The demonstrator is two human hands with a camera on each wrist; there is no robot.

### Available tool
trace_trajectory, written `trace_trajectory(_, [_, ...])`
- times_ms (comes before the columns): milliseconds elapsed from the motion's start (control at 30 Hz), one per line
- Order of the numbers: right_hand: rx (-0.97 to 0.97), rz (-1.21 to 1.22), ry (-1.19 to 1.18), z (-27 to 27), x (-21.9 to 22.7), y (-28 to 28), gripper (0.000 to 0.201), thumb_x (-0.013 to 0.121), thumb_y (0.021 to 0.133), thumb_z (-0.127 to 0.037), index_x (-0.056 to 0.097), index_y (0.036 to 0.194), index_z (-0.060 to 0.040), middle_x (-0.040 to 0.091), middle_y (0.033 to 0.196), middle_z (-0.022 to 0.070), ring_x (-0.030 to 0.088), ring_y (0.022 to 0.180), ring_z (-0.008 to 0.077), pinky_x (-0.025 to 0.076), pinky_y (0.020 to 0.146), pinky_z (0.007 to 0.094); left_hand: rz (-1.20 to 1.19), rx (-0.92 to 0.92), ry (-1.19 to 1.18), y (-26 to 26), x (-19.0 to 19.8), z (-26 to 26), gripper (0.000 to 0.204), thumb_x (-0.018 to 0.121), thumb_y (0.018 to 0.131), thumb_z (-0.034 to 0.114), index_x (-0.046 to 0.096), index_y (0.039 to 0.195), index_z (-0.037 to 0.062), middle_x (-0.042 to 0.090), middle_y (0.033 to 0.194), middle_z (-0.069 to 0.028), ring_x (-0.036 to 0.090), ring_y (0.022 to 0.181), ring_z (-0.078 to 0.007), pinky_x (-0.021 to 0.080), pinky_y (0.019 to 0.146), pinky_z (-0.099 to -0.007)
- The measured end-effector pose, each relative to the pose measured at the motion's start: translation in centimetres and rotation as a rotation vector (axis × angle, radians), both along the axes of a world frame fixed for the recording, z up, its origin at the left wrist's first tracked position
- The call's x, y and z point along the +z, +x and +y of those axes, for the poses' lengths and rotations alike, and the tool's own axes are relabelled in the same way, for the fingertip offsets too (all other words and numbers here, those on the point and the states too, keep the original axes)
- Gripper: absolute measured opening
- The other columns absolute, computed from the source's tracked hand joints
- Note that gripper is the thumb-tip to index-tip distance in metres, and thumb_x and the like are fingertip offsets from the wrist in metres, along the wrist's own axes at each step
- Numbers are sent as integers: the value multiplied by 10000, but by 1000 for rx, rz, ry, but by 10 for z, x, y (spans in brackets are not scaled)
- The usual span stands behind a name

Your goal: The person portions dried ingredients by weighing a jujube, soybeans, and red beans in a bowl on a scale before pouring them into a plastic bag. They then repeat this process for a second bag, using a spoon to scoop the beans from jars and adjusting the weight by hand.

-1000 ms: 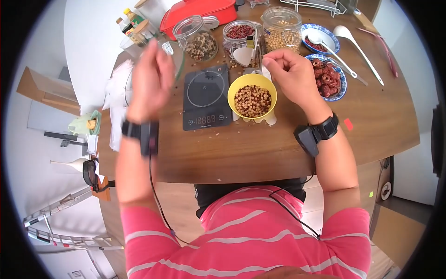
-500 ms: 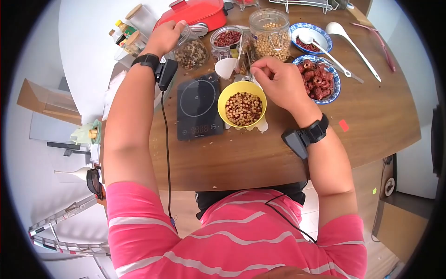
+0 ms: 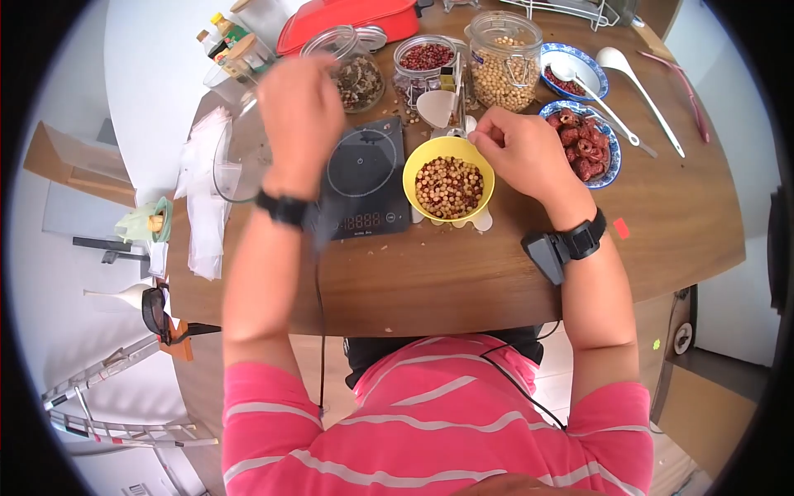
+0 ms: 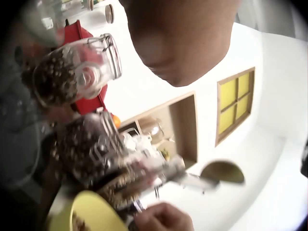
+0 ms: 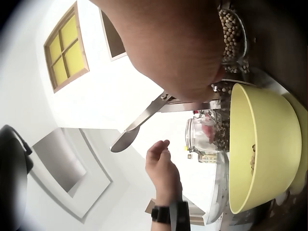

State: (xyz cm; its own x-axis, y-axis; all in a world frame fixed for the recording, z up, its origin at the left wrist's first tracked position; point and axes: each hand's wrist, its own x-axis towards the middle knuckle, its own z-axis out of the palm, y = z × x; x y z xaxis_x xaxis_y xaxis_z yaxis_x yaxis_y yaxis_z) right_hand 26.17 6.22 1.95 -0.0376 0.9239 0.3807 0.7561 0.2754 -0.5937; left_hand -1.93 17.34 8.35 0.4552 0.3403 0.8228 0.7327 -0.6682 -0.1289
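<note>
Blurred by motion, the left hand (image 3: 302,120) is raised beside the jar of dark dried pieces (image 3: 360,81). In the right wrist view the left hand (image 5: 163,168) has bent fingers, and nothing shows between them. The right hand (image 3: 529,157) has curled fingers at the far right rim of the yellow bowl (image 3: 411,194), which holds beans (image 3: 448,186). Whether its thumb and fingertip pinch something is hidden. A metal spoon (image 3: 436,107) stands tilted behind the bowl. To the bowl's left lies a black scale (image 3: 361,161) with a lit display.
Behind stand a jar of red beans (image 3: 426,58) and a jar of pale beans (image 3: 504,78). On the right are a patterned bowl of dark red pieces (image 3: 587,149), another with a white spoon (image 3: 571,66), and a ladle (image 3: 641,91). A glass bowl (image 3: 236,169) is at left.
My left hand first moved up to the mouth of the dried-pieces jar, then came back down and nearer. The right hand has stayed beside the yellow bowl. The head view shifted a little.
</note>
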Motion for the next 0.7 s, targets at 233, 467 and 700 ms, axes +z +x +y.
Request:
trace_trajectory(233, [55, -118, -105, -9, 4, -11, 158, 719, 924, -216, 722, 951, -61, 732, 853, 160, 709, 816, 374, 555, 724, 463, 25, -164, -381, 26, -67, -140, 175, 743, 814, 176, 719, 984, 144, 695, 1224, -30, 590, 1265, -315, 389, 1099, -517])
trace_trajectory(467, [133, -332, 68, -20, 25, -25, 82, 685, 884, -110, 754, 920, -81, 729, 848, 132, 721, 841, 347, 570, 730, 458, 12, -238, -520, 19, -81, -136, 210, 786, 826, 281, 742, 948, 117, 668, 1224, -35, 560, 1291, -303, 347, 1173, -536])
trace_trajectory(700, [371, -895, -64, -6, 26, -48, 100, 667, 824, -88, 766, 832, -94, 732, 793, 132, 741, 799, 328, 586, 689, 442, -67, -215, -660, 10, -87, -134, 364, 795, 844, 329, 693, 1084, 74, 657, 1222, -72, 592, 1206, -298, 380, 1135, -545])
